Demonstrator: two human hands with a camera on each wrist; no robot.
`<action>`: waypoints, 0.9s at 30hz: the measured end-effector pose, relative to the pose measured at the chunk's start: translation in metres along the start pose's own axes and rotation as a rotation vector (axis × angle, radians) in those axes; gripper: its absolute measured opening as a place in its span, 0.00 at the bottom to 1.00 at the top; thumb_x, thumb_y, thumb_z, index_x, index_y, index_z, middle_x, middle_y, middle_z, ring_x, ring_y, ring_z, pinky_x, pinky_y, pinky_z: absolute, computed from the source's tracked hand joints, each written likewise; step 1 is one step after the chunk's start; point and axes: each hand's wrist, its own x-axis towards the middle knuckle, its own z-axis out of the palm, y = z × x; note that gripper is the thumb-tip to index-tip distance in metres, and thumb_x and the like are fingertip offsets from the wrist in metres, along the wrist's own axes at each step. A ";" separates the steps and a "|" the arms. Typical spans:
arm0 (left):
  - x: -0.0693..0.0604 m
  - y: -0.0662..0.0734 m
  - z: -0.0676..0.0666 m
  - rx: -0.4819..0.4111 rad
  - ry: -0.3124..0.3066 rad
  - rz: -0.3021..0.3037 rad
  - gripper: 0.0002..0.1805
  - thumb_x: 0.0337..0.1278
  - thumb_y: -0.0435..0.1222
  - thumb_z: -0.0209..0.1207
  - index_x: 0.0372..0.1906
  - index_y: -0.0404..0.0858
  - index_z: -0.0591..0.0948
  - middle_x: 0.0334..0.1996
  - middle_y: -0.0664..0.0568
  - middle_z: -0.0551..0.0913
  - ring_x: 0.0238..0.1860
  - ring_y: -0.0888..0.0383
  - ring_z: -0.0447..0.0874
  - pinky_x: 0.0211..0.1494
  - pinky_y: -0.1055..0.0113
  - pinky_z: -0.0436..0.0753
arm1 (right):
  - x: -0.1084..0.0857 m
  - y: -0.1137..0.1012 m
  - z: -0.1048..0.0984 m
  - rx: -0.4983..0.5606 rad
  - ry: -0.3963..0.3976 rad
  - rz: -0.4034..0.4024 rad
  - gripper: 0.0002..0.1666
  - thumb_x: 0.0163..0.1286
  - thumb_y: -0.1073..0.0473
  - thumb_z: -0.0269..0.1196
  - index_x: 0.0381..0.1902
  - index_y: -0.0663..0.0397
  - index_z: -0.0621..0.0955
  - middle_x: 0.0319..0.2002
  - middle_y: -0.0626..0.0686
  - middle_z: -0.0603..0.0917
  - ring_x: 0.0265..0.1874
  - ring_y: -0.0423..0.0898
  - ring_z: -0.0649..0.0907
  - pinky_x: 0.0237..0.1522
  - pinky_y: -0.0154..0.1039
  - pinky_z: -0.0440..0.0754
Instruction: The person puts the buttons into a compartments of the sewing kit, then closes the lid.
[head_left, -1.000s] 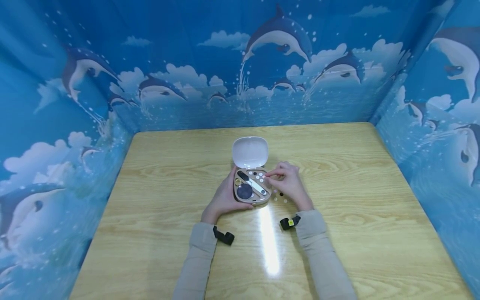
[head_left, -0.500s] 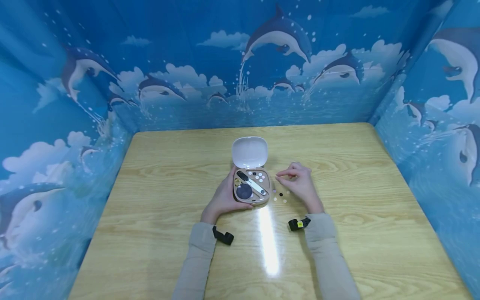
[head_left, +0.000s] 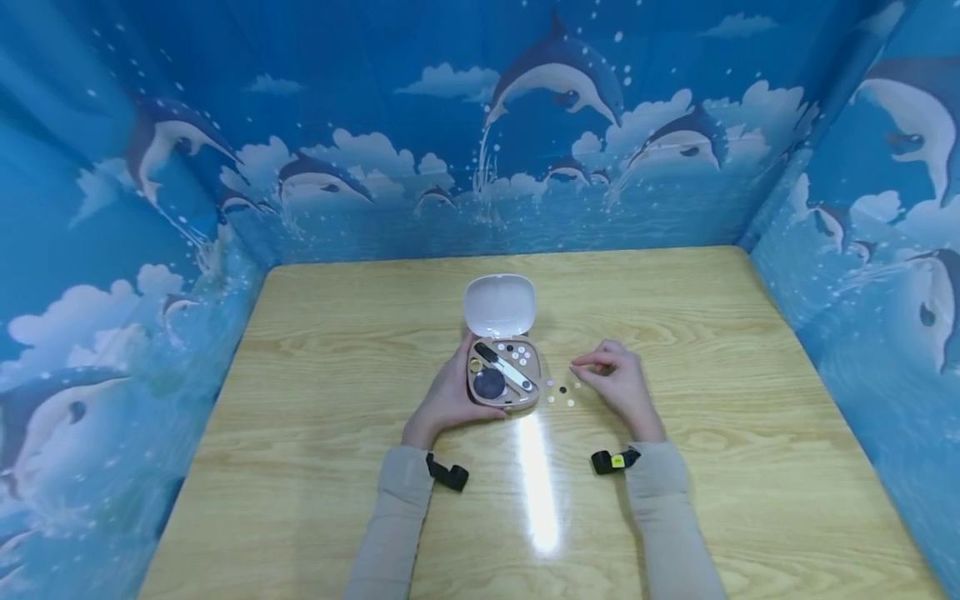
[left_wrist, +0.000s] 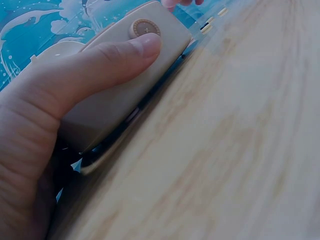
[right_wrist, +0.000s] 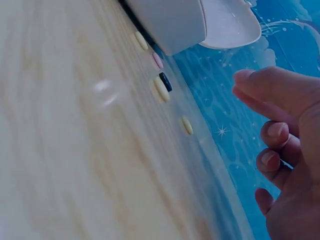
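Note:
A beige sewing box (head_left: 531,392) stands on the table with its white lid (head_left: 500,306) raised. Inside lie several small buttons (head_left: 522,351), a long black-and-white tool (head_left: 506,367), a dark round disc (head_left: 489,383) and a gold ring (head_left: 476,365). My left hand (head_left: 446,398) grips the box from its left side; in the left wrist view its thumb (left_wrist: 110,65) presses near a round clasp (left_wrist: 145,29). To the right of the box, my right hand (head_left: 621,385) hovers with thumb and forefinger close together, nothing visible between them, the other fingers loosely curled.
Several loose buttons, white, pink and black (head_left: 563,390), lie on the wooden table (head_left: 315,367) between the box and my right hand. Blue dolphin curtains (head_left: 390,125) surround the table at the back and sides. Each wrist wears a black camera strap.
My right hand has drawn back from over the box's button compartment, moving right and slightly nearer, past the loose buttons. The left hand and the box have stayed in place.

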 end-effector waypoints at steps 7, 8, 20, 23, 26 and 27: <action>0.001 0.003 0.000 -0.005 -0.006 -0.005 0.85 0.11 0.52 0.86 0.80 0.60 0.38 0.75 0.60 0.58 0.73 0.54 0.60 0.74 0.51 0.62 | -0.011 0.012 -0.007 -0.018 -0.066 0.032 0.07 0.54 0.64 0.76 0.33 0.54 0.90 0.25 0.50 0.76 0.30 0.45 0.71 0.34 0.33 0.69; 0.001 0.003 0.000 -0.004 -0.007 -0.006 0.85 0.11 0.52 0.86 0.80 0.60 0.38 0.75 0.60 0.58 0.72 0.55 0.60 0.74 0.51 0.62 | -0.012 0.014 -0.008 -0.016 -0.078 0.021 0.08 0.54 0.65 0.76 0.33 0.54 0.90 0.25 0.51 0.77 0.30 0.45 0.72 0.34 0.33 0.70; 0.000 0.000 0.002 -0.004 -0.002 -0.004 0.86 0.10 0.52 0.86 0.80 0.60 0.38 0.75 0.59 0.59 0.72 0.54 0.61 0.74 0.51 0.62 | -0.014 0.029 -0.012 -0.104 -0.170 -0.070 0.11 0.52 0.60 0.77 0.36 0.48 0.90 0.26 0.41 0.77 0.33 0.40 0.72 0.47 0.42 0.61; -0.001 -0.001 0.002 -0.001 0.004 -0.001 0.86 0.10 0.53 0.86 0.80 0.60 0.38 0.75 0.59 0.58 0.73 0.54 0.60 0.74 0.51 0.62 | -0.014 0.030 -0.011 -0.118 -0.169 -0.087 0.09 0.52 0.60 0.77 0.34 0.46 0.91 0.26 0.40 0.78 0.32 0.40 0.72 0.47 0.43 0.59; -0.001 -0.002 0.002 0.006 0.004 -0.005 0.86 0.10 0.54 0.85 0.80 0.60 0.37 0.75 0.60 0.58 0.73 0.55 0.60 0.74 0.52 0.62 | -0.014 0.029 -0.009 -0.138 -0.150 -0.108 0.07 0.52 0.60 0.77 0.31 0.46 0.90 0.25 0.39 0.77 0.31 0.39 0.71 0.46 0.44 0.59; -0.001 -0.002 0.002 0.005 0.001 -0.007 0.86 0.09 0.54 0.86 0.80 0.61 0.37 0.75 0.60 0.58 0.73 0.55 0.60 0.74 0.52 0.62 | -0.014 0.029 -0.009 -0.145 -0.144 -0.111 0.07 0.52 0.60 0.77 0.30 0.46 0.90 0.25 0.39 0.77 0.31 0.39 0.71 0.46 0.44 0.59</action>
